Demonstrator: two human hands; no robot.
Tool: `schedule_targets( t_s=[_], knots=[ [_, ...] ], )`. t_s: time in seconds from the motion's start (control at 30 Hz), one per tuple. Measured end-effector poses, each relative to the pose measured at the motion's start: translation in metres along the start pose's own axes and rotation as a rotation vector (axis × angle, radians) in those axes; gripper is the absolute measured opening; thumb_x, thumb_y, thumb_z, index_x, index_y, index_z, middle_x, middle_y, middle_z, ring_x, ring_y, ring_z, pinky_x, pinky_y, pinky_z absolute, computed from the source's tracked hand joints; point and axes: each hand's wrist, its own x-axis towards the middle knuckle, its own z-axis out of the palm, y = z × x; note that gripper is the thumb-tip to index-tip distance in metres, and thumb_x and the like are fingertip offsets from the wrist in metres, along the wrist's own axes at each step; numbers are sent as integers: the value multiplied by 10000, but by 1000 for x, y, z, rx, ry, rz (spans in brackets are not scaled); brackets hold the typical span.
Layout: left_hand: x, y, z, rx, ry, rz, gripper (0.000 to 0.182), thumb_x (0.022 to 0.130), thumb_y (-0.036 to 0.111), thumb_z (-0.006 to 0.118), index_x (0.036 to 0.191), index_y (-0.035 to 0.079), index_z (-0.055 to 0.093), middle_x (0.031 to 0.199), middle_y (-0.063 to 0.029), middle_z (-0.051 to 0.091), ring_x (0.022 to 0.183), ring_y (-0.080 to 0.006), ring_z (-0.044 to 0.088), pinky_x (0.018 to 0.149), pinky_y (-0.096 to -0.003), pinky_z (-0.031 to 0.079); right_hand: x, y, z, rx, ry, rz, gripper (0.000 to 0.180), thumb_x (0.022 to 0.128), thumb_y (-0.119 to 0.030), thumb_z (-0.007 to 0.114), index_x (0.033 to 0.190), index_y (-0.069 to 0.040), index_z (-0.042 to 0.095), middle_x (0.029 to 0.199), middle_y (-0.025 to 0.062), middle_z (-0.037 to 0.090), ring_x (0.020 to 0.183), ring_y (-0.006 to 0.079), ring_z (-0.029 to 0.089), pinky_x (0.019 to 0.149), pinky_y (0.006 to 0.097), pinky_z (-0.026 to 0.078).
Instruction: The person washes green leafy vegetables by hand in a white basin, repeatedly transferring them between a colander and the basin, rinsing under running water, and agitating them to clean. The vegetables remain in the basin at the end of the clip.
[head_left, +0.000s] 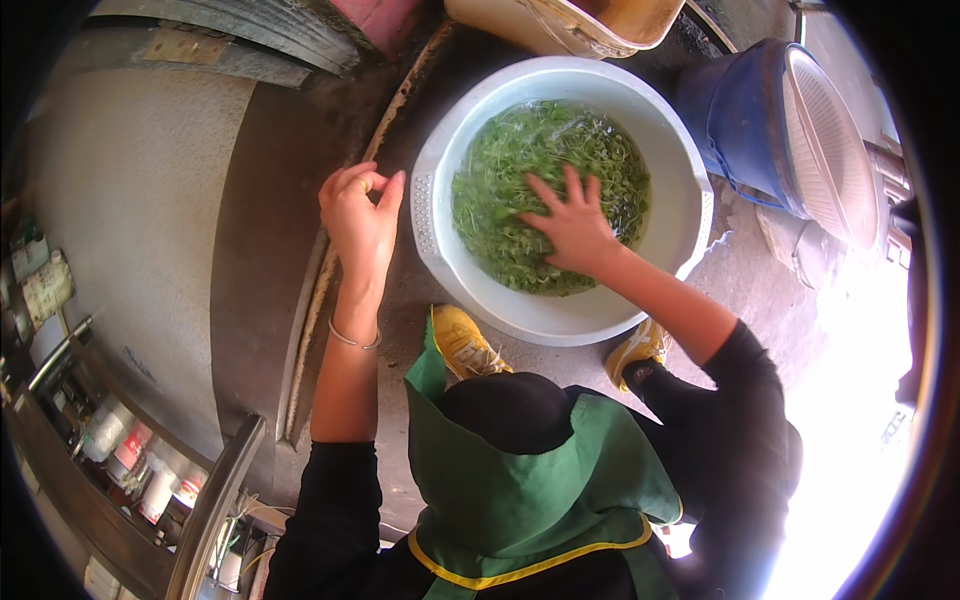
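A large pale plastic basin (675, 247) stands on the floor before my feet. Leafy green vegetables (517, 247) lie in water inside it. My right hand (574, 225) is spread over the greens at the middle of the basin, fingers apart and slightly blurred; whether the fingertips are under the water I cannot tell. My left hand (364, 206) is raised just left of the basin's rim, touching nothing, with its fingers bent towards the thumb and no object in it. A ring is on one finger and a bangle on that wrist.
A blue bucket (742, 127) with a white slatted plastic basket (832, 150) on it stands at the right. A cream plastic tub (555, 26) is beyond the basin. At lower left, a metal rack (217, 517) stands near shelved containers. My yellow shoes (466, 345) flank the basin's near side.
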Motion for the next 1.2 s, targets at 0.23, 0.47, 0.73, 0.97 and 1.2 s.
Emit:
schedule_targets(
  t_s=[0.23,0.47,0.73,0.97,1.2],
  knots=[
    [-8,9,6,-29,123,-12,303,785,49,664,1085,66,628,1201,-131,561,1094,-306,524,962,-390,403,-52,39,-10,-16,-447,68,652,729,-304,681,1343,-304,462,1446,145,316,1280,468,285,961,658,305],
    [-12,13,8,-201,38,6,308,827,25,603,1132,62,609,1164,-146,572,1092,-299,537,944,-369,419,-23,34,-49,149,-41,131,451,792,-301,626,1232,-226,566,1279,129,469,1140,382,442,953,568,368],
    [-26,33,19,-461,-12,-221,363,951,247,522,1215,-1,502,1000,-156,602,862,-240,579,778,-343,471,54,-32,-41,112,223,-57,602,743,-507,673,1271,-262,520,1444,89,311,1326,460,244,1039,666,234],
    [-76,44,27,-638,-113,-439,413,960,304,492,1166,-52,461,972,-207,636,878,-305,634,757,-372,475,-21,23,-7,-135,-132,133,804,693,-478,723,1400,-322,375,1545,99,130,1354,507,155,1005,719,194],
    [-71,43,29,-542,-73,-358,392,956,302,500,1098,-63,498,895,-211,641,816,-308,637,724,-380,473,-46,23,22,129,-169,250,769,748,-209,691,1414,-210,307,1375,219,368,1122,393,497,836,422,508]
  ],
)
